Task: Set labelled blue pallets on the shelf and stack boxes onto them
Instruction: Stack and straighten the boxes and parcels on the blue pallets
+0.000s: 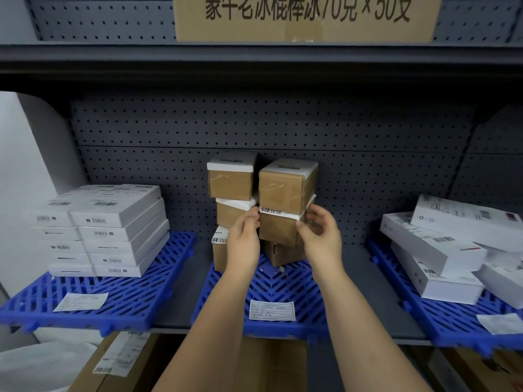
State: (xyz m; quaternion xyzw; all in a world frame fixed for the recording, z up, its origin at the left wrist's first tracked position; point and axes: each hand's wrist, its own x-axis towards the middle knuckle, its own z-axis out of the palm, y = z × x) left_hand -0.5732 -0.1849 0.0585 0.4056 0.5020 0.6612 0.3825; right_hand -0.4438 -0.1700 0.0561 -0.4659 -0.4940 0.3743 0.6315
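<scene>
Three labelled blue pallets [263, 287] placed and loaded; left hand [244, 239] and right hand [319, 236] clasp middle brown box [278, 229], straightening right stack, nearly done.

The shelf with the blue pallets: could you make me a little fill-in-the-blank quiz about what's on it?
1. The shelf carries ____ blue pallets, each with a paper label.
2. The middle pallet holds small boxes of ____ cardboard.
3. The flat boxes on the left pallet are ____ in colour.
4. The left hand and right hand touch a box in the ____ tier of the right-hand stack.

Missing words: three; brown; white; middle
</scene>
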